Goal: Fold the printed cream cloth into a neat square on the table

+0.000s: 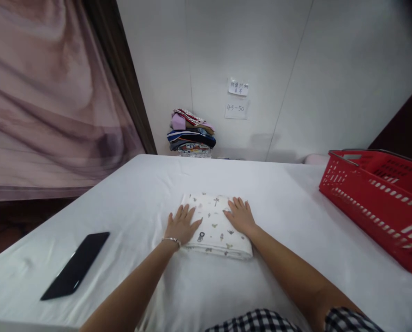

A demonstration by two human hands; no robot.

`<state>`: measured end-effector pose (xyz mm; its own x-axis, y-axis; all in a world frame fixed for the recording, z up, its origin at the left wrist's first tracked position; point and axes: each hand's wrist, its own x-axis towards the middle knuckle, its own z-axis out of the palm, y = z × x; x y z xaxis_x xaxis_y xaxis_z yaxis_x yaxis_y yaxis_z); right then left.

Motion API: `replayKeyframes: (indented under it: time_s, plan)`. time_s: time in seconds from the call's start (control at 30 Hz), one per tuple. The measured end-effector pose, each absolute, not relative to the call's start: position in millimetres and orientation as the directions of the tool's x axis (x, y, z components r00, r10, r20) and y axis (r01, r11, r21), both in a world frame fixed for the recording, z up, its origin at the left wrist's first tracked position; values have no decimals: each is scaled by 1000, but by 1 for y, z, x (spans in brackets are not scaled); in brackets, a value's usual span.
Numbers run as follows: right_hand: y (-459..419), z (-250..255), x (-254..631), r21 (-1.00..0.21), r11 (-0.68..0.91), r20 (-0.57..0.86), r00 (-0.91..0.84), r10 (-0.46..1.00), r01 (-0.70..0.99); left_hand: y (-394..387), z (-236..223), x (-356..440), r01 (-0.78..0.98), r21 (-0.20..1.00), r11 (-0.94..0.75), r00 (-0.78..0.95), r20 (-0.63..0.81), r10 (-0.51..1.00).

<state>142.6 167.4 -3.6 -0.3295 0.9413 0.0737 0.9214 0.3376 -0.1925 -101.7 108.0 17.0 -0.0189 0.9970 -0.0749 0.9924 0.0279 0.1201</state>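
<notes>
A folded white cloth [214, 228] printed with small figures and plants lies flat in front of me, its layered edge toward my body. My left hand [181, 224] rests on its left side, fingers spread and pointing away from me. On its upper right part lies my right hand [239, 216], palm down with the fingers stretched out. Both hands touch the cloth from above, and neither grips it. A bracelet [172, 240] circles my left wrist.
The cloth lies on a white-covered table [150, 184]. A black phone-like slab [76, 266] is at the left, a red plastic basket [375, 198] at the right. Behind the far edge stands a pile of folded fabrics [192, 133] against the wall. A pinkish curtain [46, 92] hangs left.
</notes>
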Motion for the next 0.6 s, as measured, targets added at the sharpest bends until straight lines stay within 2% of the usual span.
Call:
replayKeyframes:
  time_s: [0.1,0.23,0.47,0.6]
  plan:
    - [167,-6,142,-173,356,116,-340,933,918,127,33,-97,989,141,53,-29,-167,986]
    - [168,-10,143,-159,386,167,-360,918,909,165,40,-90,988,150,30,-33,16,999]
    - [168,-13,145,-180,400,185,-368,911,899,183,7,-95,978,202,53,-40,-72,997]
    - [171,-17,147,-262,402,188,-362,913,877,184,9,-101,953,296,68,-51,-65,997]
